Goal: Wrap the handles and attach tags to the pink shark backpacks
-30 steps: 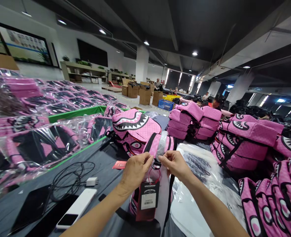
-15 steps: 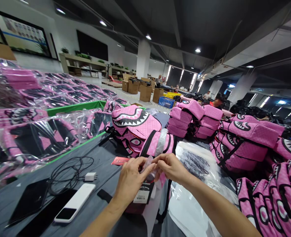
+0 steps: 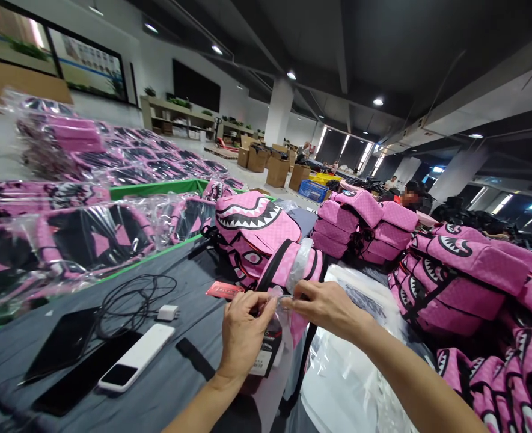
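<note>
A pink backpack [image 3: 259,216] with a shark-mouth print lies in front of me on the grey cloth. My left hand [image 3: 245,331] is closed, its fingertips pinching a piece of clear plastic [image 3: 276,292] by the backpack's strap. From the right, my right hand [image 3: 329,307] pinches the same plastic, the two hands almost touching. Translucent plastic wrapping [image 3: 300,264] runs around the strap just above my fingers. Under my left hand hangs a black tag [image 3: 270,343] with a white barcode label, partly covered. A red tag [image 3: 224,290] lies left of the hands.
On the left of the grey cloth [image 3: 157,373] lie a white handheld device [image 3: 137,358], a charger plug [image 3: 167,312], a coiled black cable [image 3: 128,300] and dark flat items. Plastic bags [image 3: 338,373] lie right, beside stacked pink backpacks [image 3: 464,270]. Bagged backpacks [image 3: 98,234] fill the left.
My fingertips have drawn slightly apart, with the plastic stretched between them. The view has shifted a little, so the surroundings appear farther right.
</note>
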The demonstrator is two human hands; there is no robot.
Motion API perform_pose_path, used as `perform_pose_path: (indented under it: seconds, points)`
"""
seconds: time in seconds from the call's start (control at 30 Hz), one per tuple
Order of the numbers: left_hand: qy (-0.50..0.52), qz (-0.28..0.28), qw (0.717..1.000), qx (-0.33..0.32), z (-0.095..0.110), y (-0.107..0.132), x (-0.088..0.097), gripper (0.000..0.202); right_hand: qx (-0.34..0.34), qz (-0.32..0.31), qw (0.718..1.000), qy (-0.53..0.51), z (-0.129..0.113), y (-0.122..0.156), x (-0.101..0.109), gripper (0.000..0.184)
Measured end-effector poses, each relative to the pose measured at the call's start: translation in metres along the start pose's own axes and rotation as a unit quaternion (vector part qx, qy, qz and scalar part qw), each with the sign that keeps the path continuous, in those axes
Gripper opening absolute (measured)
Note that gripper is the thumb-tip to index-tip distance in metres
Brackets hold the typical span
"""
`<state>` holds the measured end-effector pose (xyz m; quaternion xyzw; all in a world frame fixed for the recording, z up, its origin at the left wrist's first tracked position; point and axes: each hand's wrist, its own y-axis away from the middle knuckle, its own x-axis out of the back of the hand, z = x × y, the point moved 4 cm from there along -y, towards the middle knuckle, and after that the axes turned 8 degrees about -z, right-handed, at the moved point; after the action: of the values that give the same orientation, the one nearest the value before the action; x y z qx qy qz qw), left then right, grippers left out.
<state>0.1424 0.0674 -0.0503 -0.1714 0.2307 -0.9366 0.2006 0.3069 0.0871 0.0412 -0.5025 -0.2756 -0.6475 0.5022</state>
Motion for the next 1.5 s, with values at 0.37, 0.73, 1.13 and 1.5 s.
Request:
perform_pose_path:
  seconds: [0.37, 0.73, 1.13, 1.5]
  points:
    - [-0.288, 0.029, 0.913, -0.287, 0.058, 0.016, 0.011, 0.021, -0.005, 0.031, 0.992, -0.126, 0.018, -0.018, -0.02, 0.021]
    - [-0.379, -0.015, 0.855, -0.354, 0.057, 0.025, -0.001, 0.029, 0.047, 0.243, 0.968, 0.026, -0.003, -0.007, -0.016, 0.024]
    - [0.312, -0.273, 0.845, 0.338, 0.043, -0.022, 0.009, 0.048, -0.028, 0.32, 0.941, 0.109, -0.02, 0.001, -0.015, 0.034]
    - [0.309, -0.34, 0.787, 0.411, 0.033, -0.009, -0.009, 0.055, -0.108, 0.301, 0.944, 0.077, -0.03, 0.009, -0.024, 0.036]
